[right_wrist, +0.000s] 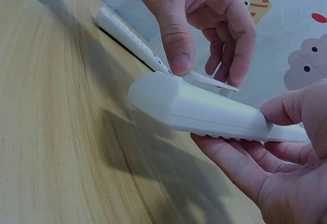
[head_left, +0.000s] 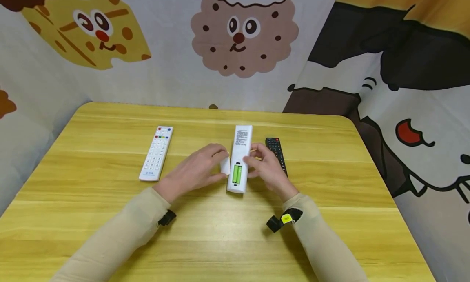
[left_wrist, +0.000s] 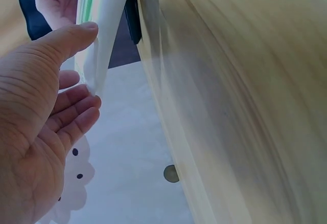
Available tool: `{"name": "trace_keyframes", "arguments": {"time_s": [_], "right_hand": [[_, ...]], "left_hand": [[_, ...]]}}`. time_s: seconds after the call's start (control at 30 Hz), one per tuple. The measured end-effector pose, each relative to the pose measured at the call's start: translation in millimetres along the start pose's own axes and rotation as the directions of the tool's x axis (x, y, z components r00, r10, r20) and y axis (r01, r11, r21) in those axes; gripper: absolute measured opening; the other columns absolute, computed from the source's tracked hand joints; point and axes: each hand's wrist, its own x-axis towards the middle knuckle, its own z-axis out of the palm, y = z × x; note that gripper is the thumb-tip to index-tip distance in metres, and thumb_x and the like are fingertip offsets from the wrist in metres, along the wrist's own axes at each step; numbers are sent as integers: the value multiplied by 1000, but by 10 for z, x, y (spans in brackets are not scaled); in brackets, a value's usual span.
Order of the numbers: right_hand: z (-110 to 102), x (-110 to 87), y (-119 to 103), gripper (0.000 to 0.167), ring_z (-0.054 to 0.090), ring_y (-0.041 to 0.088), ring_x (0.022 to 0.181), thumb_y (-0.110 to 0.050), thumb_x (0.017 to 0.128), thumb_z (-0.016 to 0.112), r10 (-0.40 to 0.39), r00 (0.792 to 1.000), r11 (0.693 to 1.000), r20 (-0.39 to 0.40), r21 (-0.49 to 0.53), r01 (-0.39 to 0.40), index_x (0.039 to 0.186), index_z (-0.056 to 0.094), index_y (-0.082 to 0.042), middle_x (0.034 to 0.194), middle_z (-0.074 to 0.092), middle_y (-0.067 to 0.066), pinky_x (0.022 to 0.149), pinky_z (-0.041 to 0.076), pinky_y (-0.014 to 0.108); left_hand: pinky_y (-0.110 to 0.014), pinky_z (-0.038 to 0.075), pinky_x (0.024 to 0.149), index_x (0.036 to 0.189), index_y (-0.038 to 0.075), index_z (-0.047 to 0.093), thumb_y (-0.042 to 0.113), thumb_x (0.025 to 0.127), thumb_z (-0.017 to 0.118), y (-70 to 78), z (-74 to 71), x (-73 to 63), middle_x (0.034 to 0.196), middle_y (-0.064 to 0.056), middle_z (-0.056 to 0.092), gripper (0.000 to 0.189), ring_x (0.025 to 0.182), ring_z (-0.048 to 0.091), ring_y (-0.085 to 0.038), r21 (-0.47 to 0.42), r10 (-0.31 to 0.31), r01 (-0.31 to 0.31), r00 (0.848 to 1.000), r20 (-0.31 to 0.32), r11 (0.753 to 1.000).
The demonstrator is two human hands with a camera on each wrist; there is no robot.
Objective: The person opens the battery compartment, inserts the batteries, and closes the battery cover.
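A white remote control [head_left: 240,151] is turned back side up, its compartment open with two green batteries [head_left: 237,174] inside. My right hand [head_left: 269,167] grips its right side, thumb on the back and fingers beneath the buttons; the right wrist view shows the remote [right_wrist: 204,106] raised off the table. At the remote's left edge, my left hand [head_left: 198,167] pinches a small white battery cover [head_left: 225,165] between thumb and fingers. In the right wrist view the cover [right_wrist: 212,81] appears as a thin edge below the left hand [right_wrist: 204,24].
Another white remote [head_left: 156,153] lies buttons up on the left of the wooden table [head_left: 205,241]. A black remote [head_left: 277,151] lies just behind my right hand, partly covered by it. A printed cloth [head_left: 165,82] hangs behind the table.
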Motion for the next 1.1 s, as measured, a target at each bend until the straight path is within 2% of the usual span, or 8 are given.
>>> {"name": "trace_keyframes", "arguments": {"time_s": [0.13, 0.4, 0.67, 1.1], "right_hand": [[14, 5, -2, 37, 67, 24, 80, -4, 99, 60, -4, 1000, 1000, 0, 1, 4, 135, 53, 1, 112, 57, 20, 69, 65, 40], [22, 2, -21, 37, 68, 25, 88, -5, 100, 60, -18, 1000, 1000, 3, -11, 18, 136, 53, 0, 114, 56, 21, 70, 65, 40], [26, 4, -41, 36, 68, 24, 86, -6, 100, 60, -13, 1000, 1000, -6, -19, 13, 136, 53, -1, 114, 57, 20, 69, 65, 38], [33, 2, -59, 35, 66, 25, 90, -6, 100, 61, -10, 1000, 1000, -22, -29, 10, 134, 53, -2, 114, 56, 19, 67, 65, 35]], "left_hand": [[-37, 53, 107, 126, -1, 66, 26, 85, 87, 30, 9, 18, 128, -14, 65, 53, 120, 63, -27, 2, 34, -34, 999, -16, 999], [-36, 52, 109, 127, -2, 66, 25, 86, 86, 103, -1, 66, 131, -16, 64, 54, 122, 62, -28, 21, 85, -85, 996, -23, 996], [-33, 52, 108, 126, -1, 67, 25, 86, 86, 152, -10, 99, 132, -13, 64, 51, 122, 62, -25, 42, 95, -95, 995, 14, 995], [-31, 52, 107, 125, 0, 68, 24, 85, 88, 181, -5, 102, 131, -12, 64, 51, 120, 61, -23, -18, 123, -122, 992, 32, 992]]}}
